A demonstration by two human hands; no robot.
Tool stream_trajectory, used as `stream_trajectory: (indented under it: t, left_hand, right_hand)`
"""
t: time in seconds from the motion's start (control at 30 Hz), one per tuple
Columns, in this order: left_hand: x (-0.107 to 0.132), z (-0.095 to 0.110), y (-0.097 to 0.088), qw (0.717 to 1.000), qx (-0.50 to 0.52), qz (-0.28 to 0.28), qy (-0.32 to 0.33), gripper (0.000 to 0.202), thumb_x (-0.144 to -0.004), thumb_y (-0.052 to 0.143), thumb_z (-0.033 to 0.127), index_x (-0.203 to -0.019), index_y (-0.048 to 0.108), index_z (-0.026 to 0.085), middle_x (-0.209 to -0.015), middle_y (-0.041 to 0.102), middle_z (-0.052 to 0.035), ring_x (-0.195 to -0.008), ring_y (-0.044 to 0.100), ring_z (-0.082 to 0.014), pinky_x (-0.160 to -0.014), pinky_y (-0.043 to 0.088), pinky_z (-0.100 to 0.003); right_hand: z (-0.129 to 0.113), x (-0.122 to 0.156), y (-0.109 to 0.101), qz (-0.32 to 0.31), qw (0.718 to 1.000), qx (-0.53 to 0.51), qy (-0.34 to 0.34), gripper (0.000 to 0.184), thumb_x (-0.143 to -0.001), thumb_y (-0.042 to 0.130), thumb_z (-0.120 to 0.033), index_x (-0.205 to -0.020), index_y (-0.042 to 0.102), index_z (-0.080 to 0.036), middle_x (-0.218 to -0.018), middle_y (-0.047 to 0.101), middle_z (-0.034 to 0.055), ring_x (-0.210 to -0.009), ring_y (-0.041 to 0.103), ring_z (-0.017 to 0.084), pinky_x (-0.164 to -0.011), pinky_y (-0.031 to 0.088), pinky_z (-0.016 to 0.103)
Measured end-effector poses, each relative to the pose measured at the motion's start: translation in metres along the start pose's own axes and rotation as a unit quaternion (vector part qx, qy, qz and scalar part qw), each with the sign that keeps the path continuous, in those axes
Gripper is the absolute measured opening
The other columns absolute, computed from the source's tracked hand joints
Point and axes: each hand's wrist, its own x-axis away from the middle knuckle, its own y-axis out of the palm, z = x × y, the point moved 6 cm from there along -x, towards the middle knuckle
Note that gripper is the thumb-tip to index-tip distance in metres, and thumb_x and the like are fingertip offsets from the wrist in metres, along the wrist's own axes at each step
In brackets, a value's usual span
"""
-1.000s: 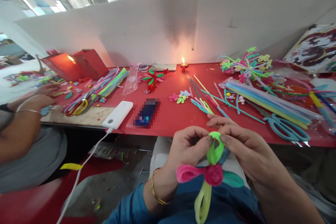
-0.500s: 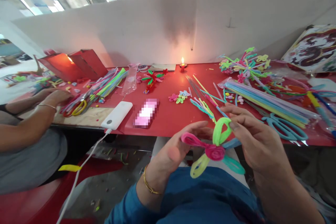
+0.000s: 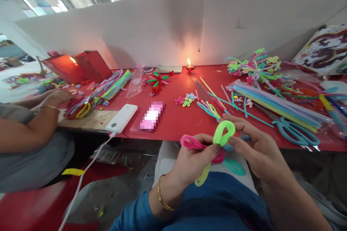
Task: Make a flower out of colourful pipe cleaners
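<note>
Between my hands, above my lap, is a pipe-cleaner flower (image 3: 219,156) with looped petals in pink, lime green, pale yellow, teal and blue. Its pink coiled centre is partly covered by a thumb. My left hand (image 3: 191,160) is closed on the flower near its centre, thumb at the base of the lime petal. The fingers of my right hand (image 3: 256,144) pinch the edge of the lime petal from the right, and the blue petal is partly behind them. On the table just beyond lie short bent pipe cleaners (image 3: 208,110) in several colours.
A lit candle (image 3: 189,68) burns at the back of the red table (image 3: 173,122). Blue-handled scissors (image 3: 295,131) and bagged pipe cleaners (image 3: 279,104) lie right. A phone (image 3: 151,116) and white power bank (image 3: 121,118) with a cable sit left, near a co-worker's hand (image 3: 61,95).
My left thumb has come down over the flower's centre, and the left hand now grips it. The flower has shifted slightly left. My right fingers stay at the lime petal.
</note>
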Motion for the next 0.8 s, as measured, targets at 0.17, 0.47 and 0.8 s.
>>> stream_trajectory:
  t: [0.17, 0.47, 0.8]
  left_hand:
    - [0.000, 0.008, 0.002, 0.995, -0.088, 0.010, 0.041, 0.013, -0.067, 0.062, 0.024, -0.065, 0.059, 0.012, -0.059, 0.054, 0.0004, -0.054, 0.047, -0.0085, -0.052, 0.039, -0.021]
    - [0.003, 0.006, 0.004, 0.998, -0.060, 0.023, 0.021, 0.015, -0.067, 0.061, 0.025, -0.060, 0.056, 0.013, -0.055, 0.051, 0.0017, -0.051, 0.045, -0.0078, -0.051, 0.037, -0.021]
    - [0.004, -0.003, 0.006, 0.999, -0.022, 0.004, -0.024, 0.018, -0.068, 0.062, 0.030, -0.064, 0.057, 0.013, -0.053, 0.052, 0.0018, -0.048, 0.047, -0.0073, -0.048, 0.039, -0.021]
  right_hand:
    - [-0.013, 0.002, 0.001, -0.032, 0.993, 0.103, -0.057, 0.006, -0.073, 0.058, -0.024, -0.078, 0.062, -0.024, -0.103, 0.059, 0.0052, -0.108, 0.050, 0.026, -0.089, 0.041, 0.041]
    - [-0.012, 0.000, 0.001, -0.084, 0.986, 0.104, -0.100, 0.012, -0.073, 0.056, -0.016, -0.079, 0.063, -0.024, -0.103, 0.059, 0.0039, -0.114, 0.045, 0.025, -0.093, 0.039, 0.038]
    - [-0.011, -0.001, 0.001, -0.105, 0.989, 0.072, -0.071, 0.008, -0.074, 0.055, -0.019, -0.077, 0.062, -0.024, -0.103, 0.058, 0.0036, -0.108, 0.050, 0.023, -0.090, 0.042, 0.033]
